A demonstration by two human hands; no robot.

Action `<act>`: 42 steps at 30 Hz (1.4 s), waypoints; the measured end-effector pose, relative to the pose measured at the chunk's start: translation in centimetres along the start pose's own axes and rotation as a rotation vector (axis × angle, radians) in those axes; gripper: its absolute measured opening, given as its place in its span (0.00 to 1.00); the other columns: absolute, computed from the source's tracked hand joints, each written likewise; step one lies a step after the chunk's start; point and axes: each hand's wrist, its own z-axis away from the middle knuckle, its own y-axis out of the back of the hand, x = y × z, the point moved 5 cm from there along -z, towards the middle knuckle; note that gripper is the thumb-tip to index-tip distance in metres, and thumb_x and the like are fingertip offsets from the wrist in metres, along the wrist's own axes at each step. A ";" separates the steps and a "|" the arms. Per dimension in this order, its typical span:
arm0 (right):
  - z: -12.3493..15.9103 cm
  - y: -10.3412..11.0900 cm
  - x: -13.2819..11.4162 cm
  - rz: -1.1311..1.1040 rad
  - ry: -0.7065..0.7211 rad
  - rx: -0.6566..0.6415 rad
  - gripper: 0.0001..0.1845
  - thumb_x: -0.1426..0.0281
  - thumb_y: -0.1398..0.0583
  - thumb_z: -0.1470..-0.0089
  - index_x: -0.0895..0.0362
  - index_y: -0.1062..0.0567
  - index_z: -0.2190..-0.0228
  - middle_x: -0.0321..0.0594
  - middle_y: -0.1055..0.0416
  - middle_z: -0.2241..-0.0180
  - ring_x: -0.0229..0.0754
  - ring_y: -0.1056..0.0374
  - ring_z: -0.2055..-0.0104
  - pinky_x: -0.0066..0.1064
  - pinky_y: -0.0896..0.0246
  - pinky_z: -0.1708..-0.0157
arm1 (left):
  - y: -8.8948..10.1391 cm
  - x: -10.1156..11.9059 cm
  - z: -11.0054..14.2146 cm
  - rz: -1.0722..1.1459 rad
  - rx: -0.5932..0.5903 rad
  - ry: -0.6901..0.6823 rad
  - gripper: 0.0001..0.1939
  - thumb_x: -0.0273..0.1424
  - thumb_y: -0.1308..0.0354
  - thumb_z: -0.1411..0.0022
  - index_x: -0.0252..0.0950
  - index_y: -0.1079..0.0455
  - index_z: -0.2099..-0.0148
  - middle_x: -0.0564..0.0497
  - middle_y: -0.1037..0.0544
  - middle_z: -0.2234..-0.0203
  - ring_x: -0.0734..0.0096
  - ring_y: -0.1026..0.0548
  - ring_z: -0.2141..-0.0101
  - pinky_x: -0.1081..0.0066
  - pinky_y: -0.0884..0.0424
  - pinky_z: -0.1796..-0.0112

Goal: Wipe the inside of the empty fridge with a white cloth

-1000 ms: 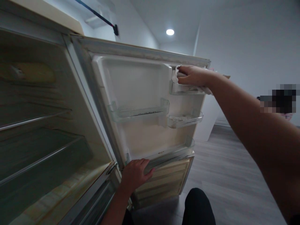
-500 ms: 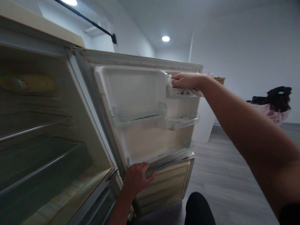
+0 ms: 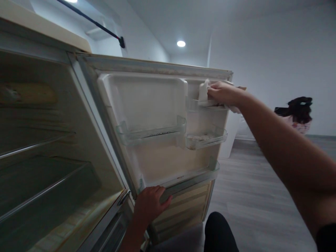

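Note:
An open fridge door [image 3: 154, 101] faces me, with clear plastic bins on its inner side. My right hand [image 3: 223, 94] is closed on a white cloth [image 3: 203, 92] and presses it into the small top-right door bin [image 3: 195, 105]. My left hand [image 3: 151, 203] grips the bottom edge of the door, fingers curled over the lowest door shelf [image 3: 189, 175]. Below the cloth sit a middle-right bin [image 3: 206, 138] and a wider left bin [image 3: 152, 131].
The fridge interior [image 3: 52, 147] with wire shelves fills the left. A lower fridge door [image 3: 183, 208] lies beneath. Grey wood floor [image 3: 249, 196] stretches right. Another person [image 3: 299, 112] is at the far right by the white wall. My dark-clad knee [image 3: 219, 231] shows at the bottom.
My right hand slid the cloth a little to the right along the top bin and bunched it upward. The view shifted slightly left. My left hand kept its grip on the door's bottom.

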 end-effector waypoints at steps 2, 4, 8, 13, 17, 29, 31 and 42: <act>2.5 -1.1 -2.6 0.118 0.079 0.130 0.31 0.52 0.58 0.31 0.55 0.21 0.56 0.51 0.24 0.58 0.56 0.30 0.52 0.46 0.35 0.52 | 0.1 -0.1 0.1 0.017 0.023 -0.014 0.15 0.45 0.41 0.33 0.40 0.22 0.59 0.47 0.15 0.63 0.56 0.18 0.63 0.59 0.23 0.59; 5.5 -3.2 -5.6 0.303 0.236 0.187 0.28 0.54 0.55 0.31 0.52 0.22 0.49 0.51 0.26 0.52 0.59 0.32 0.46 0.49 0.36 0.48 | 0.1 -0.1 0.2 0.033 0.029 -0.024 0.15 0.46 0.41 0.33 0.40 0.22 0.58 0.47 0.15 0.63 0.57 0.18 0.63 0.60 0.24 0.59; 9.0 -6.5 -7.8 0.578 0.433 0.243 0.25 0.54 0.52 0.31 0.43 0.24 0.43 0.50 0.27 0.48 0.64 0.37 0.40 0.61 0.45 0.40 | 0.1 -0.3 0.3 0.037 0.014 -0.020 0.16 0.47 0.42 0.33 0.41 0.22 0.60 0.47 0.16 0.65 0.59 0.18 0.65 0.62 0.24 0.60; 7.5 -4.4 -2.4 0.621 0.311 0.259 0.31 0.54 0.50 0.34 0.51 0.32 0.35 0.58 0.28 0.46 0.69 0.36 0.41 0.63 0.44 0.43 | -0.1 -0.3 0.2 -0.031 -0.035 -0.013 0.18 0.48 0.44 0.31 0.40 0.23 0.59 0.47 0.16 0.64 0.57 0.18 0.64 0.60 0.23 0.60; 6.7 -1.7 2.3 0.583 0.257 0.189 0.34 0.52 0.52 0.34 0.55 0.34 0.34 0.59 0.32 0.41 0.68 0.39 0.37 0.60 0.43 0.41 | -0.2 0.0 0.1 -0.045 -0.069 -0.011 0.19 0.48 0.45 0.30 0.39 0.23 0.58 0.46 0.16 0.62 0.56 0.18 0.62 0.58 0.23 0.58; 10.0 -7.4 0.7 0.559 0.422 -0.088 0.26 0.58 0.56 0.31 0.43 0.20 0.51 0.46 0.23 0.51 0.58 0.30 0.47 0.53 0.38 0.49 | -0.1 -0.2 0.3 -0.044 -0.034 -0.034 0.18 0.47 0.44 0.31 0.39 0.22 0.57 0.45 0.15 0.61 0.55 0.17 0.62 0.58 0.22 0.58; 9.5 -8.1 -0.2 0.479 0.412 -0.147 0.26 0.56 0.55 0.31 0.44 0.19 0.53 0.47 0.21 0.56 0.56 0.28 0.53 0.49 0.37 0.54 | -0.1 -0.3 0.4 -0.042 -0.037 -0.030 0.19 0.47 0.43 0.31 0.39 0.21 0.56 0.45 0.15 0.61 0.54 0.17 0.61 0.58 0.22 0.58; 7.2 -9.2 1.8 -0.536 0.143 0.236 0.45 0.39 0.61 0.32 0.56 0.17 0.62 0.47 0.20 0.59 0.52 0.25 0.49 0.46 0.35 0.40 | 0.1 -0.2 0.3 -0.060 -0.065 0.007 0.17 0.46 0.45 0.30 0.40 0.21 0.54 0.48 0.15 0.61 0.57 0.17 0.61 0.61 0.24 0.57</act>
